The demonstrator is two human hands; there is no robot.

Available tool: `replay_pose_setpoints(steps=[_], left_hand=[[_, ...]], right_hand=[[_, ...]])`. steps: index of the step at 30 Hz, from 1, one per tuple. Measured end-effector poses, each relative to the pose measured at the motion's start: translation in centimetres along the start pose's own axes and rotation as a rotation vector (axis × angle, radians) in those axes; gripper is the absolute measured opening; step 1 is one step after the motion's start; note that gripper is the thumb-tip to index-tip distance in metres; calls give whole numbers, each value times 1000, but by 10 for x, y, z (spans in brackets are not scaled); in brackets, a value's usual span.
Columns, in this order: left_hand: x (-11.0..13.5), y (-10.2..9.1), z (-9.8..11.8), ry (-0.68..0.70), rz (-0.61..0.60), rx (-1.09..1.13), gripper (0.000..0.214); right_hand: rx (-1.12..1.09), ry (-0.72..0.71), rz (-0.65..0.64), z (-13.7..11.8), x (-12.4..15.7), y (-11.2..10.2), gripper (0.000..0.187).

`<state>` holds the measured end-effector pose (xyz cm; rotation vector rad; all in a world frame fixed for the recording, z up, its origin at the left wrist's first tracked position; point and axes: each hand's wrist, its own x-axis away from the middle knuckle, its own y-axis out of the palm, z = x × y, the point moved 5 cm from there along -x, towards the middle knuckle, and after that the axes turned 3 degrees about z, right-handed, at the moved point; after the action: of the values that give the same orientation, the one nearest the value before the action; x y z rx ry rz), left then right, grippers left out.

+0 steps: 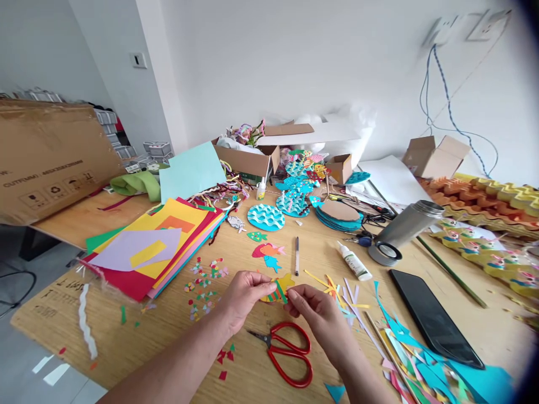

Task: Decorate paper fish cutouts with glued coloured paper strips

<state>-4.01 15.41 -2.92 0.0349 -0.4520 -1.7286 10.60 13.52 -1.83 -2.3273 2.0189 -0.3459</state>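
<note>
Holding a yellow paper fish (277, 293) just below the middle of the frame, the two hands close on it from the lower left and lower right. The left hand (242, 300) has its thumb and forefinger pinched shut on the fish, over the body's upper left. The right hand (318, 313) has its thumb and forefinger nearly together at the lower right edge, by the green stripes; whether they grip the fish or only press there, I cannot tell. So the fish lies between the two sets of fingertips, equally near to both. Its long axis slants gently, tail to the upper right, head end apparently toward the lower left and partly hidden by the left fingers. Below it lie red-handled scissors (290, 352), blades toward the left. Above it are a small blue fish (272, 262) and, slightly right, a pen (297, 256) running up the frame.
</note>
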Motion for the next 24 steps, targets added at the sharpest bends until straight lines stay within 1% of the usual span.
replay_pose_setpoints(steps=[4, 10, 16, 19, 24], left_hand=[[0, -1, -1, -7, 10, 0, 19], [-1, 1, -2, -16, -22, 27, 22], [-1, 2, -3, -26, -57, 49, 26], [-1, 1, -4, -39, -41, 77, 26], [0, 1, -3, -58, -4, 87, 24]], right_hand=[[10, -26, 19, -5, 1, -3, 41], [-17, -5, 21, 0, 0, -5, 39], [-30, 5, -14, 3, -1, -5, 38], [29, -14, 16, 3, -1, -7, 38], [205, -123, 75, -2, -1, -9, 33]])
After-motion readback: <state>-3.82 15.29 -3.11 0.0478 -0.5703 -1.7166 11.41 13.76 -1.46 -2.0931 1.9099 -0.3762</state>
